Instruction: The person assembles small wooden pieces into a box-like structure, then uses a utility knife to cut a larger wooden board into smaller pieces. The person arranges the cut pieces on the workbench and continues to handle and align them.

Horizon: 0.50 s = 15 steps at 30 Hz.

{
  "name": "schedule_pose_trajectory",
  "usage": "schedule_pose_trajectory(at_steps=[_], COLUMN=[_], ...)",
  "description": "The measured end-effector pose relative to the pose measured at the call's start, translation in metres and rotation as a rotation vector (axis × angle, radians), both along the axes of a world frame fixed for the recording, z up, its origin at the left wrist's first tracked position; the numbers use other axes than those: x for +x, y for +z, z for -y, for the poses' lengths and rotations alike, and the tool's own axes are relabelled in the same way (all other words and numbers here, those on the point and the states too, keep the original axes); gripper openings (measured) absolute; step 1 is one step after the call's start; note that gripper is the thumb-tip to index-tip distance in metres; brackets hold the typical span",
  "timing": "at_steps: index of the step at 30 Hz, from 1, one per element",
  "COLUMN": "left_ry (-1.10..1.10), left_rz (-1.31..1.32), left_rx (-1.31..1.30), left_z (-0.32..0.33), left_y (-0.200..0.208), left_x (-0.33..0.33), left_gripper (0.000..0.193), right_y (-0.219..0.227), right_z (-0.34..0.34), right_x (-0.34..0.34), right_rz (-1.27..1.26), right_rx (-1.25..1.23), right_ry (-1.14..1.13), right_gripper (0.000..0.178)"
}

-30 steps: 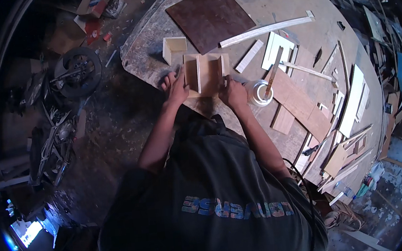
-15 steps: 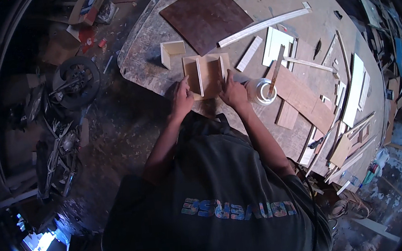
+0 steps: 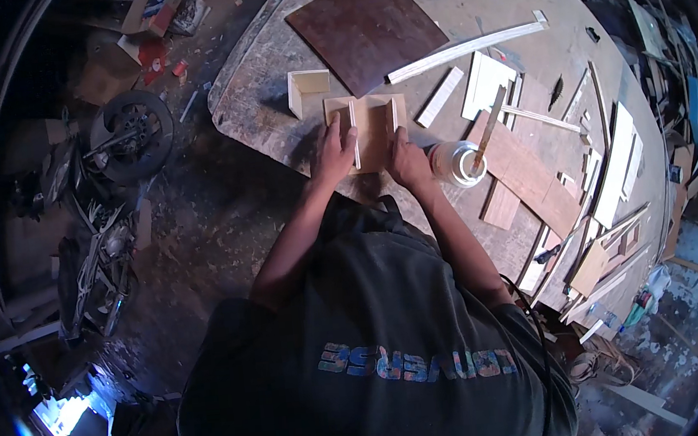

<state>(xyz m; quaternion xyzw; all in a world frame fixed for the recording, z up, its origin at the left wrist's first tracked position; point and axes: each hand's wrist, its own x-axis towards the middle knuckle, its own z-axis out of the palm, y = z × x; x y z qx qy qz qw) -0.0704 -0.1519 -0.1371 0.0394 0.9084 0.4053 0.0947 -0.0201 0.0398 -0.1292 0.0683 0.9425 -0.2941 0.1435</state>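
On the bench [image 3: 263, 62], near its edge, the board [image 3: 373, 136] lies between left hand [image 3: 332, 152] and right hand [image 3: 408, 162], fingers at its two upright strips [image 3: 355, 137], apparently to steady them, though whether either hand grips cannot be told.

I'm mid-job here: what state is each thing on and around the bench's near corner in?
Wooden panel: flat, two strips standing upright on it
Left hand: at the panel's left side
Right hand: at the right strip
Corner piece: standing, apart from the panel
Dark brown board: lying flat
Jar: open, stick leaning out
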Motion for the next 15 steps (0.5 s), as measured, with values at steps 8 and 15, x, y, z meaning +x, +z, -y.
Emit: schedule_pose_trajectory(at_steps=[8, 15], left_ry=[-0.069, -0.063], left_rz=[0.122, 0.117], left_rx=[-0.127, -0.137], left_z=[-0.024, -0.028], left_y=[0.006, -0.008], left_x=[0.0, 0.003], left_gripper=[0.085, 0.082], right_y=[-0.003, 0.009], right_z=[0.003, 0.007], right_x=[-0.004, -0.006], right_rz=[0.028, 0.112], right_rx=[0.048, 0.076], right_ry=[0.007, 0.002], right_gripper=[0.035, 0.041])
